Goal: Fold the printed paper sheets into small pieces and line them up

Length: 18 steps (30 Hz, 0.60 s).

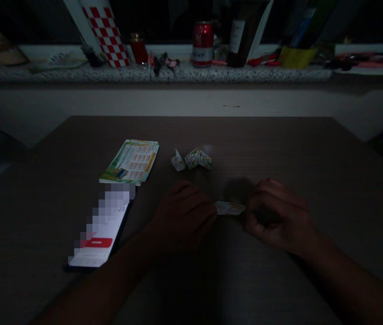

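Between my two hands, just above or on the dark table, is a small folded piece of printed paper [229, 208]. My left hand [186, 214] has its fingers closed at the paper's left end. The thumb and forefinger of my right hand [277, 216] pinch its right end, the other fingers curled. Beyond the hands lie several small folded paper pieces [198, 159], patterned in green and white. A stack of printed calendar cards [132, 161] rests to the left of them. Dim light hides the detail of the fingertips.
A lit phone [101, 243] lies left of my left forearm on the wooden table [279, 144]. Along the granite sill [177, 74] stand a red can [202, 44], a checkered red-and-white tube [106, 36], a dark labelled container [240, 36] and a yellow holder [297, 57].
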Tool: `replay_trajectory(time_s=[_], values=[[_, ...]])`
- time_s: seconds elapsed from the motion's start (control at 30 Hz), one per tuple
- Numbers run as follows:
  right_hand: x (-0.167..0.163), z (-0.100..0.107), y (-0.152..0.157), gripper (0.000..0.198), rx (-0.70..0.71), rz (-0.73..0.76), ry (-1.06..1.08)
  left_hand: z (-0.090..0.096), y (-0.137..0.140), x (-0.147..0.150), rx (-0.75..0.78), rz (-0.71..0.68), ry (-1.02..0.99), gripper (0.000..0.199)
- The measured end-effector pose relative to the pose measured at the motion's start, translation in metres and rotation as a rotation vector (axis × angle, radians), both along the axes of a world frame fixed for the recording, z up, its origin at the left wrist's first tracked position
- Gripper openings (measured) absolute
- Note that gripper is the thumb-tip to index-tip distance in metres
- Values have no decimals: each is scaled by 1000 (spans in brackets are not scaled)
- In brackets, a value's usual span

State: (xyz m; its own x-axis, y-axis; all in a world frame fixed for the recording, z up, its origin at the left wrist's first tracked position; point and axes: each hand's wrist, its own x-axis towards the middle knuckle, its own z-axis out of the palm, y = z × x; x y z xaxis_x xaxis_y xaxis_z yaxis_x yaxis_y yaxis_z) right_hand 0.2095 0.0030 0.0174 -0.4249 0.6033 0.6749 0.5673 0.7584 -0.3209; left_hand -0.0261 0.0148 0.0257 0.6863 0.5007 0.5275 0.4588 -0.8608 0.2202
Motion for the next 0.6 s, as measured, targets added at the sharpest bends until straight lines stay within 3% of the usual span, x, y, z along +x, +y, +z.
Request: replay_trajectory(time_s=[0.6], values=[[-24,-12,-5,10,-16,105,-29,-4,-6,14,68,-63,44,14]])
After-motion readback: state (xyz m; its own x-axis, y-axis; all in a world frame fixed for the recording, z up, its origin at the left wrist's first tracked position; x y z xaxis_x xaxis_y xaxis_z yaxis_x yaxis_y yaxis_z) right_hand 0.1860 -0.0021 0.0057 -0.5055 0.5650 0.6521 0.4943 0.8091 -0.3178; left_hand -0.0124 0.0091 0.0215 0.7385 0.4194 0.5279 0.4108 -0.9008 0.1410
